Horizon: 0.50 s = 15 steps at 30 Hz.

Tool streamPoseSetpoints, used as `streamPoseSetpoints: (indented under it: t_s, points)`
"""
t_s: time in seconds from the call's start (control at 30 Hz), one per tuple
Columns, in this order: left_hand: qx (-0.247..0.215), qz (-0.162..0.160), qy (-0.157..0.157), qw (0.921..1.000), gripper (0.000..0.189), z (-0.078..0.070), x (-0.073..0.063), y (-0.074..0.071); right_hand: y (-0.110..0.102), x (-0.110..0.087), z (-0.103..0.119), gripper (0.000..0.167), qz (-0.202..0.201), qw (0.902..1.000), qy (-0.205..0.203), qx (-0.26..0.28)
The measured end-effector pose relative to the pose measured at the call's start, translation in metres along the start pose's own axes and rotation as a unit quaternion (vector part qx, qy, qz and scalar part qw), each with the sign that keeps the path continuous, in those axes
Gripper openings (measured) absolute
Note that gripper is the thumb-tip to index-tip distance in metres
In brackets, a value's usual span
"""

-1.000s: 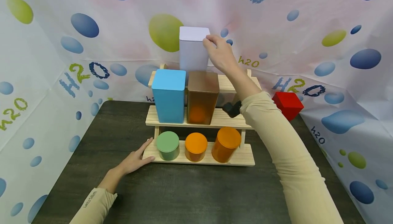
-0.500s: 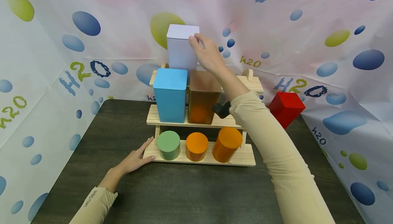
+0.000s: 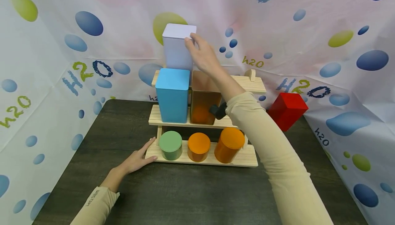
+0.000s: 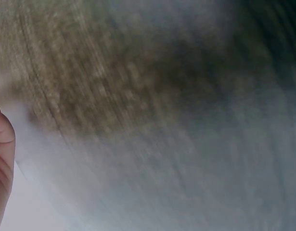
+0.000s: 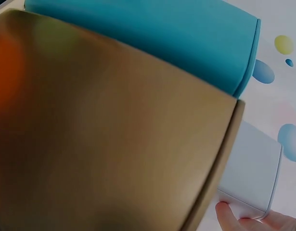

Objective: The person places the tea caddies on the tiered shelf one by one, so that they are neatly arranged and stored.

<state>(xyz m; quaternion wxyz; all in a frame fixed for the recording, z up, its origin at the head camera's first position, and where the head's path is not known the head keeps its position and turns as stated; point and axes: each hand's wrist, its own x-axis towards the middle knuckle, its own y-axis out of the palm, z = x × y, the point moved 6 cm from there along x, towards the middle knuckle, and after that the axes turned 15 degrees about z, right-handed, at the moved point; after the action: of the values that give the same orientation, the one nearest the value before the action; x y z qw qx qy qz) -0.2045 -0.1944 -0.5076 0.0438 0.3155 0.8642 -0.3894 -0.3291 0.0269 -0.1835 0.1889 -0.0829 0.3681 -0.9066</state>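
Note:
My right hand point(image 3: 203, 54) grips the upper right side of a white lidded tin point(image 3: 176, 51), upright at the top board of a three-tier wooden rack point(image 3: 248, 85). The tin's bottom is hidden behind a blue tin point(image 3: 172, 96) and partly a bronze-brown tin point(image 3: 203, 98) on the middle board. In the right wrist view, the thumb point(image 5: 224, 214) presses the white tin point(image 5: 251, 166) just below its lid. My left hand point(image 3: 134, 160) rests at the left end of the bottom board, thumb and index finger spread straight along it. Beside it stands a green round tin point(image 3: 171, 142).
Two orange round tins, one in the middle point(image 3: 199, 146) and a taller one point(image 3: 229, 144) at right, share the bottom board. A red box-shaped tin point(image 3: 288, 111) stands right of the rack, partly behind my right forearm. A patterned sheet hangs behind the dark table point(image 3: 197, 194).
My right hand has moved left along the top board with the white tin, uncovering the board's right end. The left hand has stayed at the rack's end.

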Motion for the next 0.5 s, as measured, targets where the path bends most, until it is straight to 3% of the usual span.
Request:
streamPoseSetpoints:
  t_s: [0.5]
  points:
    - [-0.007,-0.001,0.01,0.9999,0.076,-0.0001,0.0,0.0004,0.0066,0.0042,0.0023,0.066,0.008,0.9999,-0.006,0.006]
